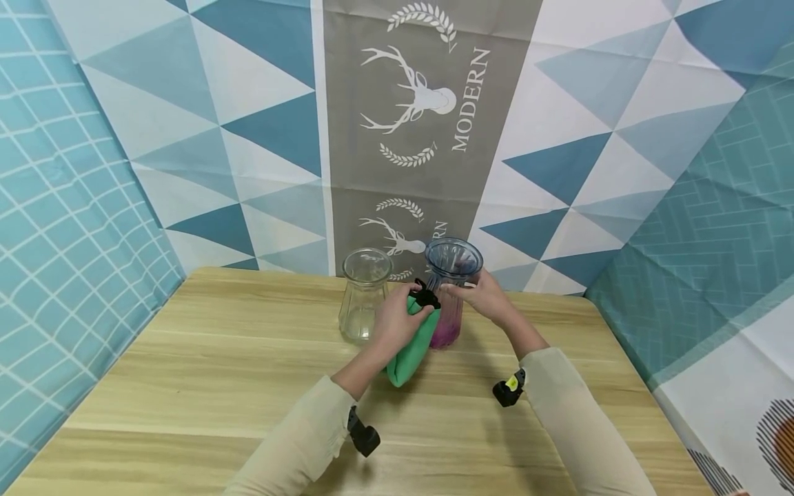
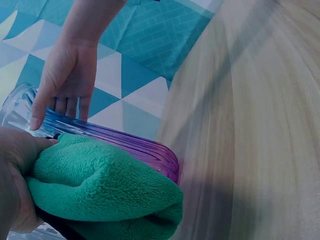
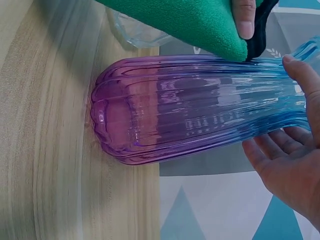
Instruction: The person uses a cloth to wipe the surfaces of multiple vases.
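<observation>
A ribbed glass vase (image 1: 448, 332), blue at its flared rim and purple-pink at the base, stands upright at the back of the table. My right hand (image 1: 486, 297) grips it just below the rim, the thumb on one side and the fingers round the other, as the right wrist view shows. In my left hand (image 1: 395, 322) is a folded green fluffy cloth (image 2: 105, 180) with black edging, pinched by its upper end. It hangs down in front of the vase, and its black part overlaps the vase's neck in the head view.
Left of the coloured vase stands a clear glass vase (image 1: 355, 317), partly behind my left hand. Both are on a wooden table (image 1: 248, 386), close to a patterned cloth backdrop (image 1: 267, 110) with deer heads. A blue tile-patterned sheet (image 1: 43, 207) hangs along the left side.
</observation>
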Demonstrator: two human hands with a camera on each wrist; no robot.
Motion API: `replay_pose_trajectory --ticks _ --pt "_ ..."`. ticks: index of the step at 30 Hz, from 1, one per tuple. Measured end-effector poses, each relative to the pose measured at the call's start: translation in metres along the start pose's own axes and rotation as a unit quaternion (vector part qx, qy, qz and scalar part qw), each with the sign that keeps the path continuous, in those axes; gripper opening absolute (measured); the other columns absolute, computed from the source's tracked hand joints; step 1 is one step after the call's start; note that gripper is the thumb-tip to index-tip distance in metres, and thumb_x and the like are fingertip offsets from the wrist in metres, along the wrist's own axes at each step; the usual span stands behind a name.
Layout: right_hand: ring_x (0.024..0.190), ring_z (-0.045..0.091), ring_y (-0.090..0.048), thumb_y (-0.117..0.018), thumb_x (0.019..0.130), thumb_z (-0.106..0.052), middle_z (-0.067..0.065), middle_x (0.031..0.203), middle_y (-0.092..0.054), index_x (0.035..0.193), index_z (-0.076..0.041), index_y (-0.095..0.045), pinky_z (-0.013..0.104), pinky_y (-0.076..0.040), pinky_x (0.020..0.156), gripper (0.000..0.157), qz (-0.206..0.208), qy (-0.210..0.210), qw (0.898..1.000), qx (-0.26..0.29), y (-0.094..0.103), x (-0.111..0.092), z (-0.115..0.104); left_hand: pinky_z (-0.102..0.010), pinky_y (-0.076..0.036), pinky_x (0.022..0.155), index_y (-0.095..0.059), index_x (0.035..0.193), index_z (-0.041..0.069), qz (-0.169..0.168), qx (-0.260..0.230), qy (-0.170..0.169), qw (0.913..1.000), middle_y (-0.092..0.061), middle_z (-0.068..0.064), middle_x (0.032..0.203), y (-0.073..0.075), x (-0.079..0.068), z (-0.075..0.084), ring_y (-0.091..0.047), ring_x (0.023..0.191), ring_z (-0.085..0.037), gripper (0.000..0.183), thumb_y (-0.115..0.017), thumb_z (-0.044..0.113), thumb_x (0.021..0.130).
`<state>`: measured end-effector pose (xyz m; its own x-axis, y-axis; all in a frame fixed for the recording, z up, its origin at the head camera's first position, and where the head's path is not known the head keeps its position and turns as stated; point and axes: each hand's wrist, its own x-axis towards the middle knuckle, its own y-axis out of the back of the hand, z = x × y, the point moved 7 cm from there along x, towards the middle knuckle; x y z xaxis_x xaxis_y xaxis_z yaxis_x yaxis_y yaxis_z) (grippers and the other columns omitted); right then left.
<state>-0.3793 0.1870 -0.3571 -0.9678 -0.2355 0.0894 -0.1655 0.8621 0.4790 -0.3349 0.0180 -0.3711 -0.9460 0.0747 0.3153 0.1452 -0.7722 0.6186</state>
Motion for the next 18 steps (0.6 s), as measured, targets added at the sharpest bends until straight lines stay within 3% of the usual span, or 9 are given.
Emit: replay_pose_trajectory --ticks 8,18 --pt "0.130 0.036 -0.041 -0.071 0.081 -0.042 0.017 0.138 -0.047 0.143 -0.014 -0.035 0.051 -0.042 0.099 0.077 0.005 -0.010 0.999 -0.036 0.000 0.000 0.000 -0.044 -0.046 0.094 -0.056 0.121 0.010 -0.017 0.010 0.015 0.9997 -0.058 -0.012 0.125 -0.008 -0.003 -0.011 -0.057 0.114 -0.029 0.044 -0.067 0.033 0.086" --pt "0.130 0.035 -0.042 -0.072 0.080 -0.041 0.015 0.137 -0.049 0.141 -0.014 -0.038 0.051 -0.042 0.100 0.075 0.004 -0.018 0.999 -0.029 0.001 -0.001 0.000 -0.043 -0.050 0.086 -0.057 0.117 0.007 -0.044 0.044 0.028 0.9977 -0.061 -0.013 0.116 -0.020 -0.007 -0.024 -0.060 0.105 -0.030 0.041 -0.070 0.028 0.084"
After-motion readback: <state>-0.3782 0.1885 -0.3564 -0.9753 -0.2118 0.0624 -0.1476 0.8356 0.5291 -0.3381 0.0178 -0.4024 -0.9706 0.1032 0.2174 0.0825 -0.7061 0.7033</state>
